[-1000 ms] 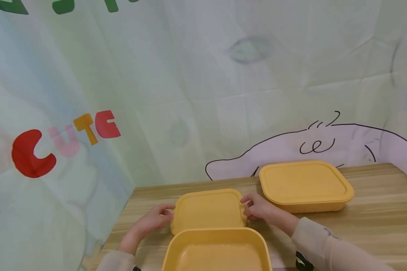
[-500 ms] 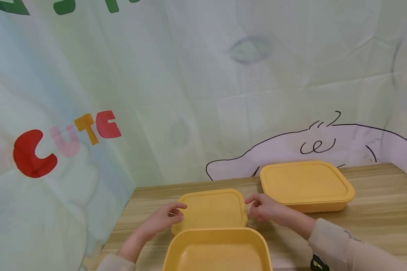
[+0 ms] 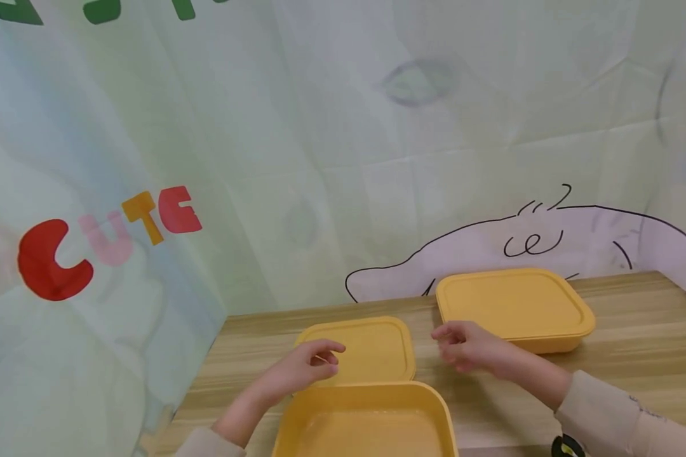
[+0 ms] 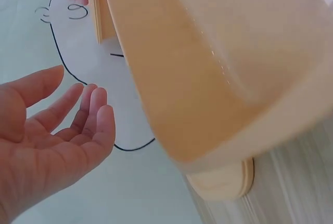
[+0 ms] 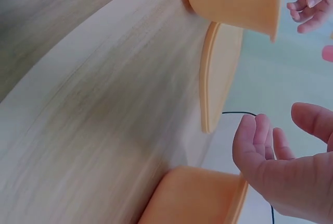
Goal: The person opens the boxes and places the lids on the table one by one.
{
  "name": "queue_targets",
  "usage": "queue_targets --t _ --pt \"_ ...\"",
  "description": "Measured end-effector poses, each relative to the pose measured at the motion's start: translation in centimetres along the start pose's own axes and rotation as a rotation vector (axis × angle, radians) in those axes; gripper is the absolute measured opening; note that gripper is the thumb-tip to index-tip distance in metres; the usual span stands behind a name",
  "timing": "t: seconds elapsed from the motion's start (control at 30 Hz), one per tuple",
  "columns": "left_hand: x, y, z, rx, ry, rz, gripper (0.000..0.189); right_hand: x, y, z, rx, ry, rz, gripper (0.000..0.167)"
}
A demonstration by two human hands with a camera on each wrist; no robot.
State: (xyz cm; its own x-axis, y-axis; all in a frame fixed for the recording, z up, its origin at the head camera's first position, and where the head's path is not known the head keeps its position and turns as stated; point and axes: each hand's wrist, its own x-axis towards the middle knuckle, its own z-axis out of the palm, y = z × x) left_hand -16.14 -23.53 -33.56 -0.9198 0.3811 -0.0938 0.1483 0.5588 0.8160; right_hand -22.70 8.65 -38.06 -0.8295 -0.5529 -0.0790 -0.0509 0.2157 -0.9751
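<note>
A flat yellow lid (image 3: 371,343) lies on the table behind an open yellow box (image 3: 371,419), which partly hides its near edge. My left hand (image 3: 305,368) hovers over the lid's left part, fingers loosely bent around nothing; the left wrist view shows the same hand (image 4: 62,130) with its palm bare. To the right of the lid, my right hand (image 3: 471,346) is held in the air with relaxed fingers. In the head view it overlaps the front left corner of a second yellow box (image 3: 514,304) that has its lid on.
The wooden table (image 3: 634,355) runs up to a printed cloth backdrop (image 3: 320,127) behind and at the left. The open box stands at the near side, its inside bare. The lidded box is at the back right.
Both hands have come away from the lid's two ends. The left hand has moved right, over the lid; the right hand has moved right, toward the lidded box. The lid stays put.
</note>
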Motion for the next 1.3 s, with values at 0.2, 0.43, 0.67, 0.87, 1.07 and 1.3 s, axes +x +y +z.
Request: queue_targets --t 0.2,0.43,0.67,0.87,1.07,1.3 --pt "0.5 1.2 0.8 0.028 -0.004 0.046 0.033 -1.1 -0.2 -1.0 0.016 0.007 0.027 0.039" --pt "1.3 1.9 1.7 0.004 0.002 0.063 0.031 -2.5 -0.1 -2.3 0.005 0.005 0.02 0.041" --pt "1.7 2.5 2.6 -0.074 -0.036 0.043 0.031 -3.7 0.2 -3.6 -0.002 0.009 0.01 0.04" --pt "2.4 3.1 3.7 -0.092 -0.037 0.041 0.032 -4.6 0.5 -4.8 -0.018 0.021 -0.001 0.04" --pt "3.4 3.4 4.9 -0.145 -0.031 0.012 0.033 -5.3 1.0 -5.9 -0.022 0.032 -0.007 0.04" --pt "4.7 3.7 6.1 -0.213 -0.007 -0.051 0.034 -5.6 1.3 -7.0 -0.067 0.035 -0.026 0.039"
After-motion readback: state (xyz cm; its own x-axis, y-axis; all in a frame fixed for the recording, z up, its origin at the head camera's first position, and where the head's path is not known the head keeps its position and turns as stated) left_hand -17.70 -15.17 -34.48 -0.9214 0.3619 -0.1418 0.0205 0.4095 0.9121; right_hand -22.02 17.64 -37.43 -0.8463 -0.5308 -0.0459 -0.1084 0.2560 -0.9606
